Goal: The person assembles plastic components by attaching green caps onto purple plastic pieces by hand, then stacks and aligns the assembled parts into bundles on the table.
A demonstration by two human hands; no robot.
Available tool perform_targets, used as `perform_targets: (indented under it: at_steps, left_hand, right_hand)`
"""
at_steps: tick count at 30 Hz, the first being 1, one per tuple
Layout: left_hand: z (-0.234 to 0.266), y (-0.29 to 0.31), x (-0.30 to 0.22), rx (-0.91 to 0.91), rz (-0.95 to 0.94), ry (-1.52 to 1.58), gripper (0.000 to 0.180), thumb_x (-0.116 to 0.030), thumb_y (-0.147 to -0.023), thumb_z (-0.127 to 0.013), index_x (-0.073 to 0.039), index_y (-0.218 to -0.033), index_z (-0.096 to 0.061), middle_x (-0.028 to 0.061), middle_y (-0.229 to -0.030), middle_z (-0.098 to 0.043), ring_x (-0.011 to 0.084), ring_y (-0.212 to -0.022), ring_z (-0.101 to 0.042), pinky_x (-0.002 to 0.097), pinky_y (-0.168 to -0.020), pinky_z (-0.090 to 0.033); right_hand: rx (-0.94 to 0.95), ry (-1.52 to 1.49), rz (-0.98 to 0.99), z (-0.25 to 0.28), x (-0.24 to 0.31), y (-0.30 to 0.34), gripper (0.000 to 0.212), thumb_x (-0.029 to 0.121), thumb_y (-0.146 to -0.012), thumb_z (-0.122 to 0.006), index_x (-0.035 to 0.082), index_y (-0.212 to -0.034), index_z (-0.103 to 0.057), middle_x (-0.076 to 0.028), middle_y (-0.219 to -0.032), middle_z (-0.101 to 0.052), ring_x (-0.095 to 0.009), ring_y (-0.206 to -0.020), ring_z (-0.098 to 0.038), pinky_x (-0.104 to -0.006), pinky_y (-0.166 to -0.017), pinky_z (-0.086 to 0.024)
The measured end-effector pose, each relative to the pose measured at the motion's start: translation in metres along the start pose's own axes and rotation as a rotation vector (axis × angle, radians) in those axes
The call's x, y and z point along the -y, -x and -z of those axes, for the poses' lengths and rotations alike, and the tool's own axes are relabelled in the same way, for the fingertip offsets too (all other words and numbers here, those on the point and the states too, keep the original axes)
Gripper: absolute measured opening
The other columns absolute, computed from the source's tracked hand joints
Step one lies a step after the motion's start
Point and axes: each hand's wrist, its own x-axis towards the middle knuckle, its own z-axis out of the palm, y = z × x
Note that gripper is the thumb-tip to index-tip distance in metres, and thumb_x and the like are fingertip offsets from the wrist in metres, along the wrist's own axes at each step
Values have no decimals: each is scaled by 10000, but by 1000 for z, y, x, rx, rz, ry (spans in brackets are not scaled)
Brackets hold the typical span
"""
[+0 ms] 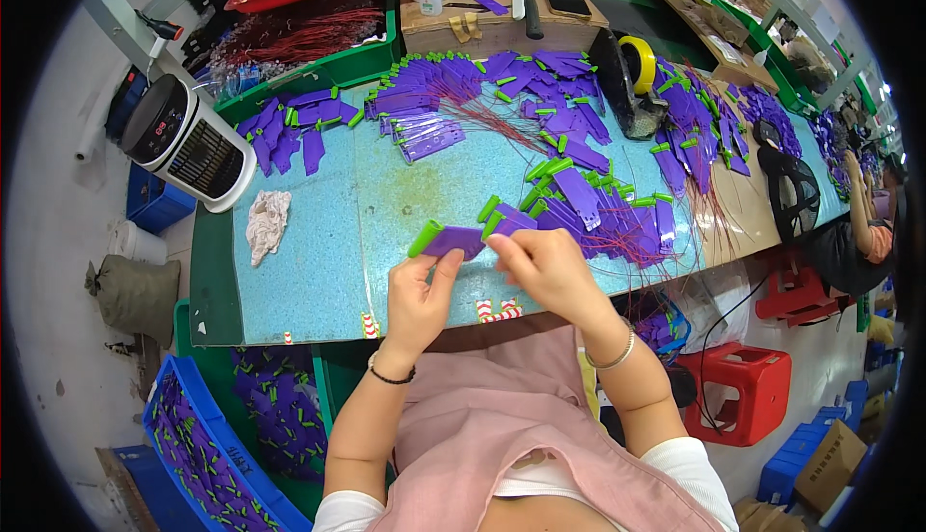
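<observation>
Purple green-ended piece (459, 240) | left hand (415, 299) pinching | right hand (548, 270) perhaps touching

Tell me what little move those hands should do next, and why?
Perhaps the left hand should draw its green-ended purple piece slightly toward the person's left. It sits close to the right hand, and a pile of similar pieces lies just beyond, so a little space might stop bumping. Whether the right hand grips a piece too is hard to tell.
</observation>
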Motion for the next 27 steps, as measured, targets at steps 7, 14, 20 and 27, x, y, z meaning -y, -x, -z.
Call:
perform_targets:
  at_steps: [7, 14, 20, 27]
  left_hand:
    - [-4, 7, -12, 230, -311, -290, 99, -66, -808, -564, -6, -876, -604, 147, -665, -581, 345, -639, -560, 403, -568, -425]
    - [3, 7, -23, 408, -197, -192, 128, -88, -840, -547, -1, -902, -617, 147, -742, -621, 268, -684, -607, 346, -594, -451]
    - [6, -16, 6, 643, 185, 212, 287, -210, -942, -462, 14, -1086, -569, 70, -1007, -626, 143, -939, -576, 284, -825, -456]
    - [36, -116, 44, -100, -557, -1025, 377, -175, -790, -616, -24, -1125, -530, 156, -1120, -513, 313, -1012, -495, 389, -857, -393]
  right_hand:
    - [-12, -283, 484, 4, 16, -8, 191, 135, -770, -676, -5, -874, -598, -86, -829, -581, -181, -759, -545, -284, -663, -432]
    - [174, -776, 222, -9, 6, -3, 145, 115, -806, -645, -5, -870, -592, -77, -841, -567, -146, -799, -525, -253, -715, -416]
    - [-166, -99, 335, 1, -10, 4, 154, 119, -747, -673, 22, -809, -571, -102, -752, -541, -253, -704, -542, -332, -614, -421]
    - [-256, 510, 505, 3, -24, 11, 290, 199, -668, -728, 91, -899, -591, -64, -861, -548, -245, -836, -518, -357, -744, -376]
